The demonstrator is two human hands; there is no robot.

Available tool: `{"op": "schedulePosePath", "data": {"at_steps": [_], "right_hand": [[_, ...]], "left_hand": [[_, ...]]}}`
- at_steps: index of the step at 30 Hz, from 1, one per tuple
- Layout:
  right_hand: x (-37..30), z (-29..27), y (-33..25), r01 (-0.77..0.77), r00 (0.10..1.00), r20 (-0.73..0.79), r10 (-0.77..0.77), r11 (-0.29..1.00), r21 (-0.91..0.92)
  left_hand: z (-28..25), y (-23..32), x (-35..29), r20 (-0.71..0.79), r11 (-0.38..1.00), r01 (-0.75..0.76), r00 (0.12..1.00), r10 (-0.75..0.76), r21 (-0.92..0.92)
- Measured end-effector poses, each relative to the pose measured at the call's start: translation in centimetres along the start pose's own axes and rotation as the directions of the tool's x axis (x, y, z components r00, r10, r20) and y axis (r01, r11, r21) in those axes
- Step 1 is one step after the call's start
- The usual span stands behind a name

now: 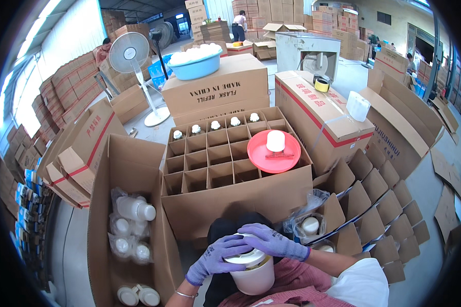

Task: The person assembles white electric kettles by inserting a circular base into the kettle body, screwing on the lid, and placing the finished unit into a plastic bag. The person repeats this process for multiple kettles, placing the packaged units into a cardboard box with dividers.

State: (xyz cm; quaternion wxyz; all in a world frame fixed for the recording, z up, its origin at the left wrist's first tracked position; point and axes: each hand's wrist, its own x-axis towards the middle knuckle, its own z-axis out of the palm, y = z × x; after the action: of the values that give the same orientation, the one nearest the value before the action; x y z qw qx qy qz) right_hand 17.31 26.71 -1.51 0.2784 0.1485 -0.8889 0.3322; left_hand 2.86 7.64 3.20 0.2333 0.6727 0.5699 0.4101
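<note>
A white round plastic container (254,279), like a flask body, stands upright on my lap, a white ring-shaped top piece (249,257) at its mouth. My left hand (217,258), in a purple glove, curls around the near left side of that top. From the right, my gloved right hand (274,241) presses over it, fingers closed on its upper edge. Ahead is a divided carton (241,202) with white-topped bottles (215,125) along its back row. A red plate (258,159) rests on the dividers, bearing a white cup (276,140) and a small dark red piece.
An open carton (100,225) at left holds bagged white flasks (133,208). Cardboard dividers (374,210) and a bagged white part (310,225) are at right. Beyond stand a taped carton (317,115) with a tape roll (321,83), a blue basin (194,67) and a fan (129,52).
</note>
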Motion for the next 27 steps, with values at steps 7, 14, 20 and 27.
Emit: {"op": "schedulePosePath", "data": {"at_steps": [7,14,20,27], "right_hand": [[0.4,0.3,-2.4,-0.192,0.981,0.032,0.190,0.976,0.098],[-0.3,-1.2,-4.9,-0.286,0.955,0.082,0.287,0.958,-0.018],[-1.8,0.5,-3.3,-0.161,0.987,0.005,0.161,0.986,-0.035],[0.5,1.2,1.7,-0.479,0.860,0.483,0.165,0.586,0.654]], "left_hand": [[0.4,0.3,-1.7,-0.064,0.993,-0.093,0.993,0.098,0.070],[1.5,0.1,-2.0,-0.037,0.978,-0.185,0.981,0.190,0.097],[2.0,-0.3,-1.7,0.062,0.969,-0.139,0.990,0.129,0.203],[4.5,3.9,-2.9,-0.120,0.948,0.103,0.990,-0.069,0.303]]}}
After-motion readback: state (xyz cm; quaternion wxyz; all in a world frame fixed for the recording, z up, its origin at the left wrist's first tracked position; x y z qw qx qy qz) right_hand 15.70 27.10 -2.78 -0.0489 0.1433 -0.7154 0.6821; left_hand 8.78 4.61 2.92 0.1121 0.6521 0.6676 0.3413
